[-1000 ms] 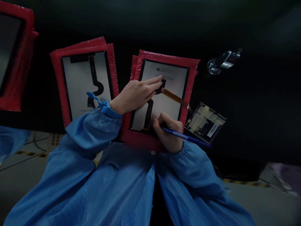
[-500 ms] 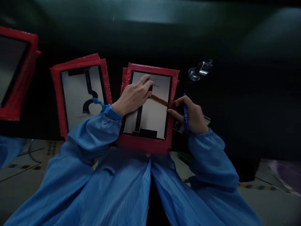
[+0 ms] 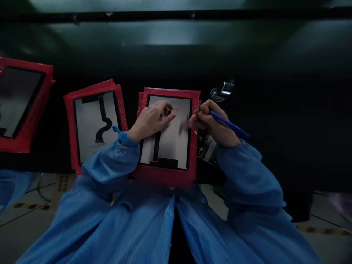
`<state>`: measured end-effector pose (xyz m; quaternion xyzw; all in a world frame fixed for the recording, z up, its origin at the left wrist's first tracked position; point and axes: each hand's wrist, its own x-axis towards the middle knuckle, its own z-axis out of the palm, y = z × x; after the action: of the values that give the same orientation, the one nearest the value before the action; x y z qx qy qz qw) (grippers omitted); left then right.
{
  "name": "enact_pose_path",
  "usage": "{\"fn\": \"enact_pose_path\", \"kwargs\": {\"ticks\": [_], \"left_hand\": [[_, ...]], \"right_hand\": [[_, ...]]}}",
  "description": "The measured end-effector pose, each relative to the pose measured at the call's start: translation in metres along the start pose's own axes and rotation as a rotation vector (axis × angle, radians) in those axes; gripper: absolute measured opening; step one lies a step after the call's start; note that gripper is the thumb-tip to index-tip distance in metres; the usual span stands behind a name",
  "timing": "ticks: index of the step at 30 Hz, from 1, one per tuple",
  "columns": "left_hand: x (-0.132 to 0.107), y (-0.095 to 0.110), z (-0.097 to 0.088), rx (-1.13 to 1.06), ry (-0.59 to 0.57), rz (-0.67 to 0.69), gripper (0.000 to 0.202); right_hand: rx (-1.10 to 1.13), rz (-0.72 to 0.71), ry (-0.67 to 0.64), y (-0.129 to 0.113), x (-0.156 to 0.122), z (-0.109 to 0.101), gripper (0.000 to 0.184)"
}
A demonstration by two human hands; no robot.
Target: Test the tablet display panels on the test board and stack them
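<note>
A display panel (image 3: pixel 178 143) lies on red padded wrapping (image 3: pixel 165 176) in front of me, its pale back facing up. A black flex cable (image 3: pixel 156 146) runs up it from a black strip along its lower edge. My left hand (image 3: pixel 151 119) rests over the panel's upper left, thumb and forefinger apart around the cable's dark top end. My right hand (image 3: pixel 216 124), just off the panel's right edge, grips a blue pen (image 3: pixel 229 126), tilted with its tail to the lower right. A small brownish tip shows at its fingers; what it belongs to is unclear.
To the left, another panel (image 3: pixel 88 124) with a curved black flex cable lies on red wrapping. A third panel (image 3: pixel 19 99) sits at the far left. Behind my right hand stands a shiny metal object (image 3: pixel 222 91). A dark board-like piece (image 3: pixel 206 148) lies partly under that hand.
The amber strip stretched between my hands is no longer seen there. My right hand has turned, the pen swinging from upright to slanted. My left thumb and forefinger have spread. The whole view has shifted.
</note>
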<state>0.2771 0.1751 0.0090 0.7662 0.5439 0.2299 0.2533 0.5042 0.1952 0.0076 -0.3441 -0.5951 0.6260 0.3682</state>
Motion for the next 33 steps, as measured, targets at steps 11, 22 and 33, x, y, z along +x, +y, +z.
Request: {"fn": "enact_pose_path", "kwargs": {"ticks": [11,22,33], "left_hand": [[-0.002,0.004,-0.004,-0.275,-0.203,-0.009,0.055],[-0.012,0.013,-0.018,-1.168,-0.705,-0.329,0.045],[-0.020,0.033,0.010,-0.609,0.237,-0.109,0.035]], "right_hand": [[0.010,0.102,-0.033,0.006,-0.007,0.009,0.034],[-0.082,0.056,-0.014,-0.002,-0.012,0.015,0.035],[0.026,0.121,-0.069,-0.002,-0.017,0.018,0.045]]}}
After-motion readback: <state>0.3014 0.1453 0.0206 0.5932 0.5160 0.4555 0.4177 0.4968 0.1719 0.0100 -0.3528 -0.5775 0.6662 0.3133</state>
